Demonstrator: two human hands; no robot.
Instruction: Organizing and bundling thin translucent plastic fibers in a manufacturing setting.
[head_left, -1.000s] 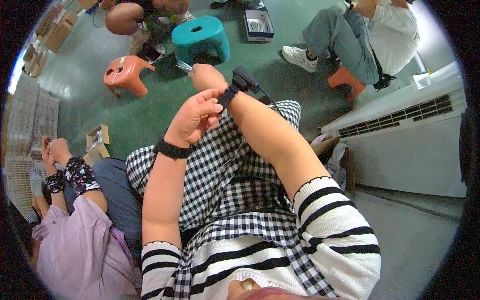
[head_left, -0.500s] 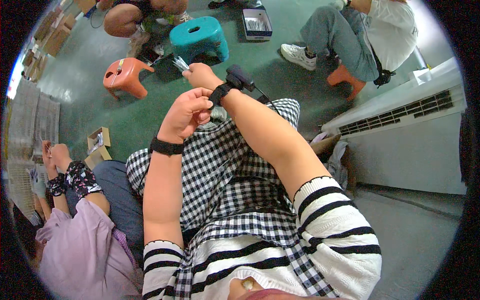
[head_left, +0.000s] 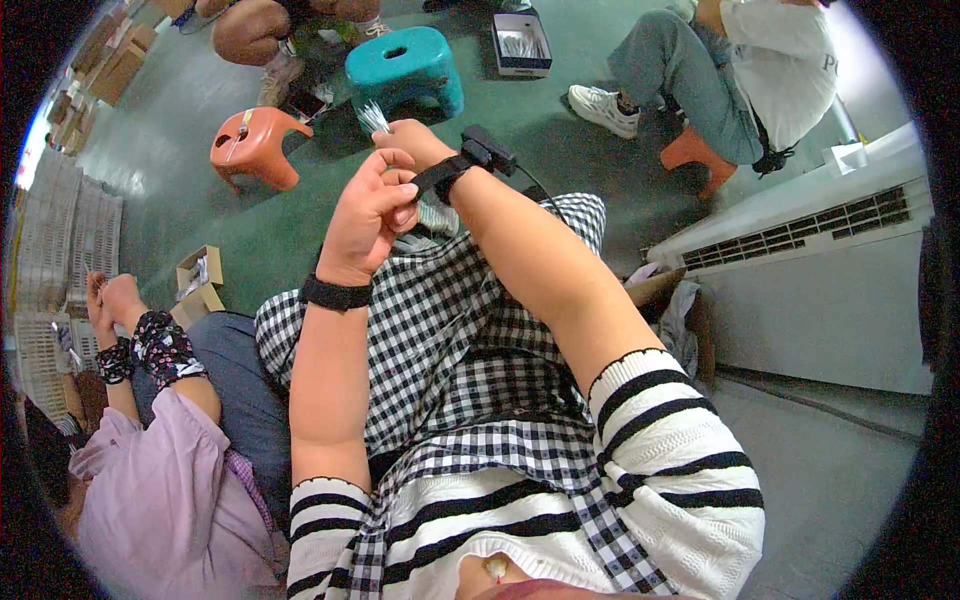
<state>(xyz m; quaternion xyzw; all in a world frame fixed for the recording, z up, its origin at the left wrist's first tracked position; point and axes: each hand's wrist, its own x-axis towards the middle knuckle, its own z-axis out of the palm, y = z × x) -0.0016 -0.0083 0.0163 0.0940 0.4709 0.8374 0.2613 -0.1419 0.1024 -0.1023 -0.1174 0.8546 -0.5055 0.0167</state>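
My left hand (head_left: 370,220) pinches the end of a black wrist strap (head_left: 437,178) on my right wrist, between thumb and fingers. That strap end stands out from the wrist. A small black device (head_left: 487,150) with a cable sits on the same wrist. My right hand (head_left: 415,143) is closed round a bundle of thin white sticks (head_left: 372,117), whose tips fan out beyond the fingers; their exact kind I cannot make out. Another black strap (head_left: 336,294) wraps my left wrist. Both hands are above my checked apron (head_left: 430,320).
A teal stool (head_left: 405,70) and an orange stool (head_left: 255,150) stand ahead. A box of white sticks (head_left: 521,45) lies beyond, a small carton (head_left: 200,285) to the left. Co-workers sit left, ahead and right. A white vented unit (head_left: 810,290) stands at right.
My left fingers have drawn the strap end out from my right wrist, and the index finger has lifted. The view has shifted slightly. My right hand still grips the sticks.
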